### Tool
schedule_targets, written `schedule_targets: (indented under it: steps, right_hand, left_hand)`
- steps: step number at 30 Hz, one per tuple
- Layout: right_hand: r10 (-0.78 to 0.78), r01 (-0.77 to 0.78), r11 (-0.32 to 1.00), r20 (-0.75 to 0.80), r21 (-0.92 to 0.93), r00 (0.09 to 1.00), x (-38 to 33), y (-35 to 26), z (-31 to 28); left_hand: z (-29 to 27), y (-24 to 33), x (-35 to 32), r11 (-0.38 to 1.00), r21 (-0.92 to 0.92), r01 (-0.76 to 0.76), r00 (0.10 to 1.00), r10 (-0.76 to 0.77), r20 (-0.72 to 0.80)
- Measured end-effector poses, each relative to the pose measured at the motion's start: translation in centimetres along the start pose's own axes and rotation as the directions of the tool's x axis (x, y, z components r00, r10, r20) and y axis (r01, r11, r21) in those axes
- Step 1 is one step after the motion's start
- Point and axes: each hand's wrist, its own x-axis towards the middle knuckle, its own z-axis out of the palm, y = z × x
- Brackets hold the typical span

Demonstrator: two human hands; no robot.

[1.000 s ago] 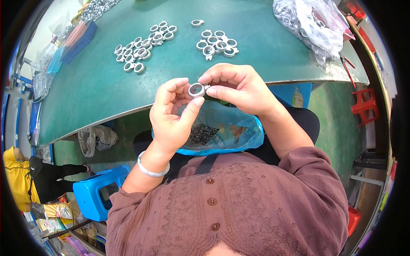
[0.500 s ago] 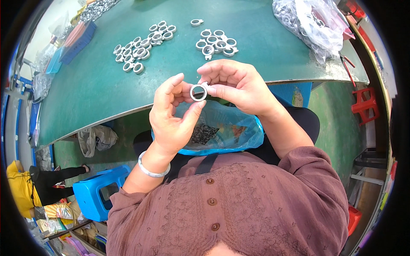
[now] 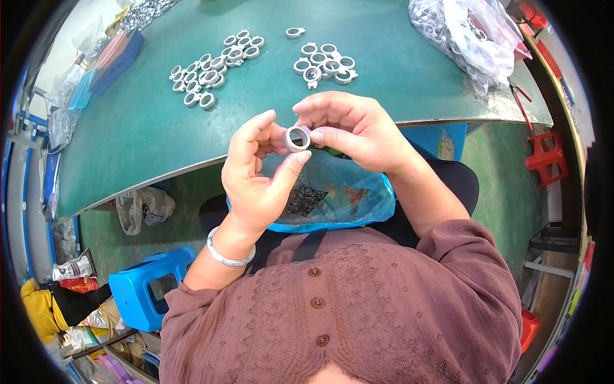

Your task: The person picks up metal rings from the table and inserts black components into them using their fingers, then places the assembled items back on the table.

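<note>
The right hand (image 3: 358,131) is pinching a grey metal ring (image 3: 288,139) by its lugged side, between thumb and fingers, and is holding it just past the far edge of the blue plastic bag (image 3: 377,198). The left hand (image 3: 256,185) is curving around the ring's other side, its thumb tip sitting at the ring's lower edge; whether it is gripping or only steadying, one cannot tell. A pale bracelet (image 3: 229,258) is circling the left wrist, to the left of the bag. Small dark parts (image 3: 306,200) are lying inside the bag. Beyond the bag, the green worktop (image 3: 147,141) is carrying more rings: a larger cluster (image 3: 210,78) is lying to the bag's far left, a smaller cluster (image 3: 324,66) is lying straight beyond it, and a single ring (image 3: 295,36) is resting farther out still. To the bag's far right, a clear plastic bag (image 3: 464,38) is sitting on the worktop. A blue stool (image 3: 128,294) is standing to the left of the blue bag, nearer the wearer.
</note>
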Motion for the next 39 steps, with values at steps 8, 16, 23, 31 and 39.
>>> schedule_targets:
  steps: [8,16,23,31,39]
  right_hand:
    - [0.007,-0.008,1.0,0.041,0.004,0.999,-0.07,0.14,-0.07]
    - [-0.018,0.018,1.0,0.006,-0.016,1.0,-0.07,0.2,-0.09]
    - [-0.073,0.071,0.996,-0.054,-0.05,0.996,-0.13,0.24,0.19]
    - [-0.113,0.102,0.985,-0.072,-0.141,0.991,-0.39,0.07,0.5]
    - [-0.159,0.145,0.972,-0.064,-0.186,0.985,-0.38,0.17,0.65]
  left_hand:
    - [0.07,-0.05,-0.06,1.0,0.0,-0.01,1.0,0.01,-0.011]
    - [0.01,-0.12,-0.21,1.0,0.0,0.011,1.0,-0.011,-0.011]
    - [0.0,-0.2,-0.54,0.999,-0.025,0.029,0.999,-0.028,0.023]
    - [-0.41,0.11,-0.28,0.826,-0.375,0.421,0.906,-0.397,0.144]
    - [-0.78,-0.35,-0.53,0.769,-0.429,0.474,0.88,-0.427,0.207]
